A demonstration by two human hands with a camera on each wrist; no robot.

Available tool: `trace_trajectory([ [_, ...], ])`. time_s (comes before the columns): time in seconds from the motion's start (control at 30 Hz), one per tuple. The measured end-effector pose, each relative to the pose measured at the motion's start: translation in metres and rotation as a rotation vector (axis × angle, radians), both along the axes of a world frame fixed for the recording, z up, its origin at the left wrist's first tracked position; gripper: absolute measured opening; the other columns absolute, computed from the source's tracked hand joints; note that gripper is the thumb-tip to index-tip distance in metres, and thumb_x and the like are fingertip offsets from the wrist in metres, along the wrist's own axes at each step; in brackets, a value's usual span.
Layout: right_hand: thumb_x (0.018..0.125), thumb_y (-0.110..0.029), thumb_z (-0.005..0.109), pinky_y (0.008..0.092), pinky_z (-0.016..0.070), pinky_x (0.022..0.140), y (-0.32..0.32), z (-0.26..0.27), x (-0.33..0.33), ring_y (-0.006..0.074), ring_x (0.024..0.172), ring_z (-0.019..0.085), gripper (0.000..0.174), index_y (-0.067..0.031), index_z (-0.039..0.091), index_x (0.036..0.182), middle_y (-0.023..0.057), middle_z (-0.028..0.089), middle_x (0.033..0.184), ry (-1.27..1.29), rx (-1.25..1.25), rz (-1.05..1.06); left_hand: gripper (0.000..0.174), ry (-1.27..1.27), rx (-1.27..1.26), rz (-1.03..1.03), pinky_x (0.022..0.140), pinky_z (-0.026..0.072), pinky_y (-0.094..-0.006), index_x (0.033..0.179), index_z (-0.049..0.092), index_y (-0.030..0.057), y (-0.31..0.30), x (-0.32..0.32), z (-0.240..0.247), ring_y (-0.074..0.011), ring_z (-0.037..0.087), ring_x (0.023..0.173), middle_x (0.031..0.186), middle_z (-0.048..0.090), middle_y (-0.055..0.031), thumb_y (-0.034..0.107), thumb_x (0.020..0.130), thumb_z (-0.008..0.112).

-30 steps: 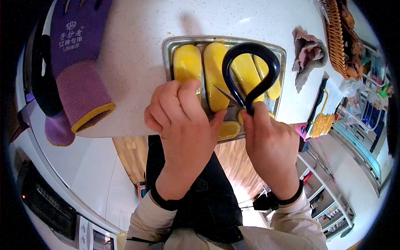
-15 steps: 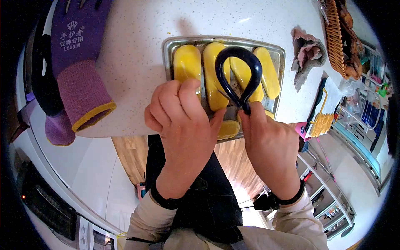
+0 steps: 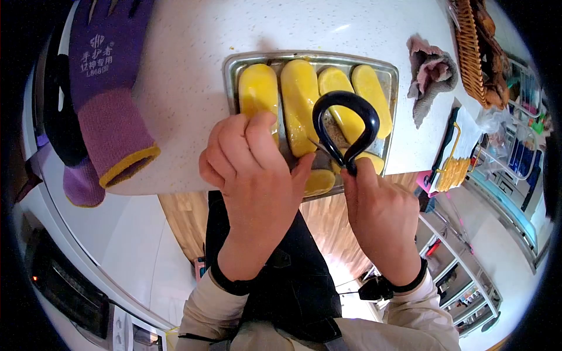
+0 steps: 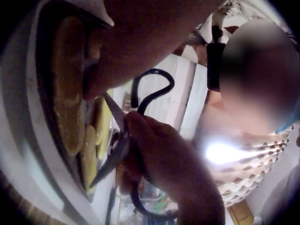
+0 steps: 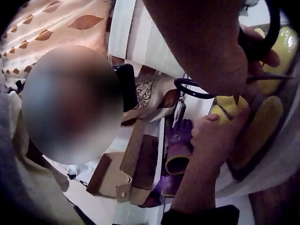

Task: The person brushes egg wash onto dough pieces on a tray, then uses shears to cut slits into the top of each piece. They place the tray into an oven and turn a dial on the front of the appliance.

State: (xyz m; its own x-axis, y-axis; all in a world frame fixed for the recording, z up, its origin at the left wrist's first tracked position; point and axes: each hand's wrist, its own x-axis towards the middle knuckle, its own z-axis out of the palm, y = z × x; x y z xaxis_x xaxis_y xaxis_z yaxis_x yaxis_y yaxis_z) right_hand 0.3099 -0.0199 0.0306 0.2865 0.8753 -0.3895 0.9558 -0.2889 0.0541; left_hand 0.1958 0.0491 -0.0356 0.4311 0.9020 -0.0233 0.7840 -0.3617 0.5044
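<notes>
My right hand (image 3: 383,210) grips a pair of scissors with thick black handle loops (image 3: 374,126). The scissor blades (image 4: 112,157) stand spread apart in the left wrist view. In the head view one blade tip overlaps the near end of the second glossy yellow dough piece (image 3: 297,96). My left hand (image 3: 252,169) lies over the near left of the metal baking tray (image 3: 389,88), its fingers bent. The leftmost dough piece (image 3: 257,88) is partly hidden under those fingers. My left thumb reaches the second piece's near end. The left fingertips are hidden, so I cannot tell their hold.
Several more oblong dough pieces (image 3: 372,96) share the tray, which reaches the counter's front edge. Purple work gloves (image 3: 111,111) lie on the left. To the right are a crumpled grey-pink cloth (image 3: 432,73) and a wicker basket (image 3: 470,47). An opened cardboard box (image 5: 126,171) shows beyond.
The scissors' handle loop swung left, then came back right and nearer to me. The blade tip is now lower, by the second piece's near end. My left hand has hardly moved.
</notes>
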Motion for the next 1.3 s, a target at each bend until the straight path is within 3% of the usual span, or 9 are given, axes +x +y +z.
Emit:
trace_trajectory([
  [0.27,0.084,-0.025,0.053,0.0353,0.0383,0.038,0.009,0.007,0.034,0.0236,0.042,0.053,0.017,-0.0091,0.048,0.079,0.0063,0.053,0.051,-0.057,0.166,-0.127,0.069,-0.08,-0.049,-0.031,0.088,0.0238,-0.0446,0.109,0.041,0.0074,0.0,0.009,0.011,-0.0332,0.033,0.106,0.108,0.037,-0.0147,0.029,0.055,0.077],
  [0.67,0.083,-0.027,0.053,0.0337,0.0402,0.039,0.022,-0.003,0.057,0.0233,0.042,0.053,0.021,-0.0094,0.044,0.077,0.0042,0.051,0.049,-0.054,0.154,0.089,0.066,-0.054,0.009,-0.023,0.086,0.0245,-0.0456,0.108,0.04,0.0065,0.004,0.043,0.012,-0.0338,0.033,0.105,0.108,0.037,-0.0148,0.026,0.056,0.076],
  [0.87,0.083,-0.026,0.053,0.036,0.0392,0.039,0.013,0.019,0.084,0.0257,0.043,0.053,0.019,-0.0087,0.046,0.08,0.0071,0.051,0.05,-0.056,0.191,0.065,0.068,-0.131,0.022,-0.009,0.086,0.0267,-0.046,0.108,0.04,0.0067,0.001,0.015,0.022,-0.0342,0.032,0.106,0.108,0.038,-0.0163,0.027,0.055,0.077],
  [0.93,0.084,-0.025,0.052,0.037,0.039,0.039,-0.002,0.028,0.088,0.0276,0.044,0.053,0.018,-0.0079,0.047,0.081,0.0089,0.051,0.051,-0.012,0.128,-0.017,0.057,-0.063,0.053,0.032,0.086,0.0229,-0.0442,0.107,0.042,0.0059,-0.005,-0.005,0.028,-0.0334,0.034,0.1,0.105,0.037,-0.016,0.027,0.063,0.072],
  [1.07,0.086,-0.024,0.049,0.0401,0.0398,0.04,-0.047,0.04,0.093,0.03,0.044,0.053,0.018,-0.0071,0.048,0.08,0.0121,0.05,0.049,0.101,0.085,-0.167,0.055,0.022,0.085,0.074,0.088,0.0231,-0.0454,0.108,0.042,0.0047,-0.017,-0.056,0.036,-0.0345,0.034,0.101,0.106,0.036,-0.0173,0.026,0.066,0.071],
  [1.2,0.086,-0.026,0.048,0.0412,0.0407,0.041,-0.086,0.033,0.079,0.031,0.045,0.054,0.02,-0.0069,0.048,0.081,0.013,0.051,0.05,0.182,0.159,-0.196,0.056,0.096,-0.008,0.104,0.091,0.0246,-0.0458,0.11,0.04,0.0022,-0.042,-0.095,0.045,-0.0357,0.032,0.104,0.109,0.035,-0.0192,0.02,0.067,0.07],
  [1.3,0.086,-0.027,0.049,0.0408,0.0418,0.042,-0.093,0.026,0.053,0.0311,0.047,0.055,0.021,-0.007,0.049,0.083,0.0125,0.053,0.051,0.262,0.028,-0.195,0.056,0.046,-0.063,0.137,0.092,0.0254,-0.0447,0.111,0.039,0.0015,-0.05,-0.097,0.032,-0.0364,0.031,0.107,0.111,0.035,-0.0198,0.018,0.067,0.07],
])
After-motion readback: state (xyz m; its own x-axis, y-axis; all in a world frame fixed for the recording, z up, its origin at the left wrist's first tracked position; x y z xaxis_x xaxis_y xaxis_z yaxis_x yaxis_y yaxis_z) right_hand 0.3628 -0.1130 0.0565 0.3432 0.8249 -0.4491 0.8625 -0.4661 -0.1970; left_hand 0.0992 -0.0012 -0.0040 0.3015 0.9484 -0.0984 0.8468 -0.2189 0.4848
